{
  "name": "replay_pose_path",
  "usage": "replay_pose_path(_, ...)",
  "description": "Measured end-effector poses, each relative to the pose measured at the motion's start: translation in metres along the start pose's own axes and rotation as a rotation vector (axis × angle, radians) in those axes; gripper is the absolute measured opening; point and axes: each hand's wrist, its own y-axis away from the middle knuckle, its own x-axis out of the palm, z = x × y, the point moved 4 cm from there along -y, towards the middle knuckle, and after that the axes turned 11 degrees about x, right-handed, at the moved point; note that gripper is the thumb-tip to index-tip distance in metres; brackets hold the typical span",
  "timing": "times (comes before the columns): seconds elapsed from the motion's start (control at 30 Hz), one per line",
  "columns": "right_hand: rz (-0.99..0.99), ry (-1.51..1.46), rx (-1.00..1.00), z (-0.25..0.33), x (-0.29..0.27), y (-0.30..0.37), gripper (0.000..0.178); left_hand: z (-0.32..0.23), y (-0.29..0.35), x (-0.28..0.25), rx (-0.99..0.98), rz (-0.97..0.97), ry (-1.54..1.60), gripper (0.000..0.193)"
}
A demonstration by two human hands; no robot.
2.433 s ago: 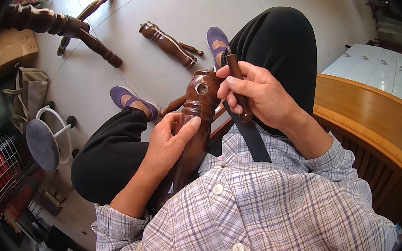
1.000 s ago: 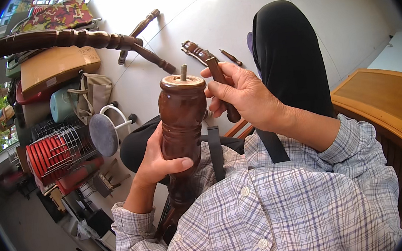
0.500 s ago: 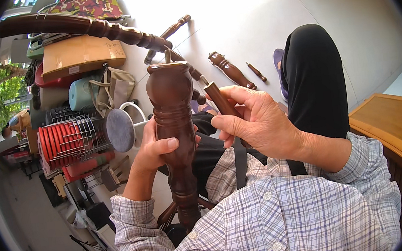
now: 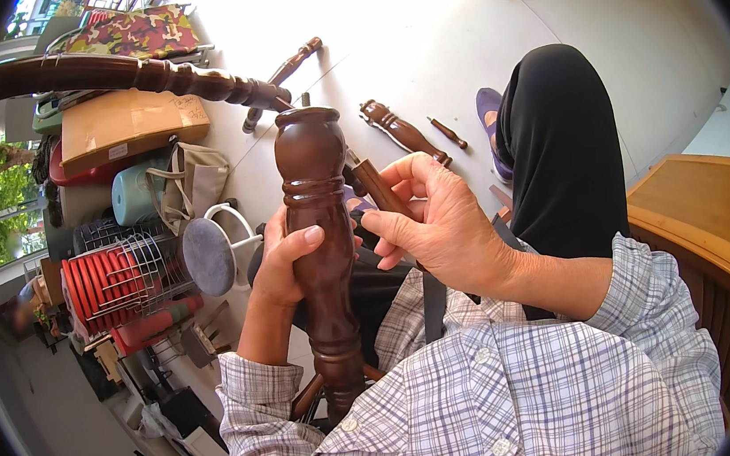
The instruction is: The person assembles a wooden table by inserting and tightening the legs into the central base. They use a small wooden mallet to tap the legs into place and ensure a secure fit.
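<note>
My left hand is wrapped around a thick, dark-brown turned wooden post, its thumb lying across the front. The post stands nearly upright before my chest, with a thin pin rising at its top end. My right hand grips a thin brown wooden rod between thumb and fingers, just right of the post. A metal tip shows at the rod's upper end; its lower part is hidden by my hand. Beyond the post, a long curved turned rail reaches in from the upper left.
On the pale floor lie a turned leg, a short spindle and another turned piece. Leftward are a round grey stool, a wire rack with red rings, a bag and a cardboard box. A wooden cabinet stands right.
The view has shifted, bringing a pink box into sight at the top. The post's top now tilts so less of its end face shows. Both hands keep their holds.
</note>
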Motion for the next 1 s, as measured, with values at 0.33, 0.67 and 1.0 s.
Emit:
replay_pose_path(0.33,-0.036,-0.053,0.036,0.002,-0.004,-0.009,0.03,-0.002,-0.016,0.011,-0.012,0.043,0.035,0.075)
replay_pose_path(0.67,0.028,-0.081,0.117,0.004,-0.005,-0.013,0.035,0.003,-0.018,0.007,-0.032,0.038,0.045,0.077)
replay_pose_path(1.0,0.069,-0.096,0.207,0.011,-0.008,-0.016,0.035,0.014,-0.021,0.0,-0.049,0.068,0.038,0.077)
